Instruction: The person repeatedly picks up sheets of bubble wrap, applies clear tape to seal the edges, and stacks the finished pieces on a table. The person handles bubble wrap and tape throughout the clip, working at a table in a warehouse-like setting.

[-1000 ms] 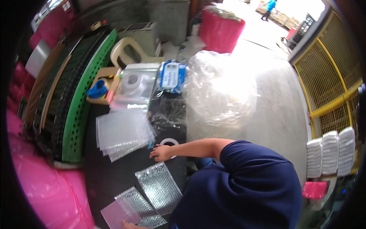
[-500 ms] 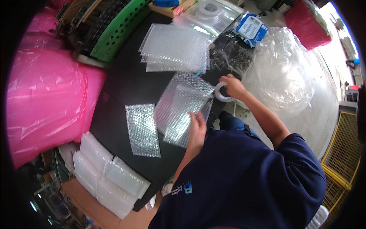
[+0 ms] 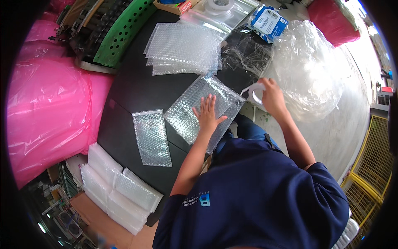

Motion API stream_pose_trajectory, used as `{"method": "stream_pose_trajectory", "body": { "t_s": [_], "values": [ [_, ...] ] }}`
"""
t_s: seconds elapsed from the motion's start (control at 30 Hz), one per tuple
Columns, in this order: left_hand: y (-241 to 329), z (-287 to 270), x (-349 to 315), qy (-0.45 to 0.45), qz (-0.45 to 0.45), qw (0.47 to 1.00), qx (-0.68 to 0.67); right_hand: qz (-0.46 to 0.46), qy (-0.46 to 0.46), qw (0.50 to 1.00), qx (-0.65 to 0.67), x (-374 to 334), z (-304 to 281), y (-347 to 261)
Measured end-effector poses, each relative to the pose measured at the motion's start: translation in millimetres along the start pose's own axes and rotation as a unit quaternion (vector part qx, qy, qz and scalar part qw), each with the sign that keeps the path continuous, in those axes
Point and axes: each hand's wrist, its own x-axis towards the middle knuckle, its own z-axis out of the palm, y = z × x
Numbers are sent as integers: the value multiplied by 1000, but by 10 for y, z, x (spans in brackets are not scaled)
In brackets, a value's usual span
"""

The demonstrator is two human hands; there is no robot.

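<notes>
One hand, the left (image 3: 207, 117), now spreads over bubble-wrap (image 3: 186, 120).

Black table (image 3: 132, 89), clear bubble sheets (image 3: 182, 47), silver pouches (image 3: 152, 139)

Beside the left edge of the bench (image 3: 128, 89), pink plastic sheeting (image 3: 47, 112) and green perforated panel (image 3: 121, 37). Near the right edge, blue-and-white packet (image 3: 268, 23).

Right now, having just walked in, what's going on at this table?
The person's left hand lies spread on silvery bubble wrap on a black table. The right hand holds a white tape roll beside the wrap's right corner. A narrower silvery piece lies untouched to the left, and clear bubble sheets are piled beyond.
</notes>
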Motion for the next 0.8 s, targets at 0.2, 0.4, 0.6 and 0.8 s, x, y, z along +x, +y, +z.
{"method": "stream_pose_trajectory", "body": {
  "t_s": [0.2, 0.4, 0.6, 0.8],
  "values": [
    [50, -165, -269, -88, -136, 985, 52, -75, 48, 991, 97, 119, -587, -111],
    [-11, -432, -573, -88, -263, 959, -55, -97, 19, 986, 135, -172, -479, -230],
    [-77, -513, 13, -208, -323, 540, -749, -91, -98, 963, 232, -411, -42, -393],
    [-301, -877, 115, -157, -318, 576, -736, -110, -143, 967, 179, -466, 92, -364]
  ]
}}
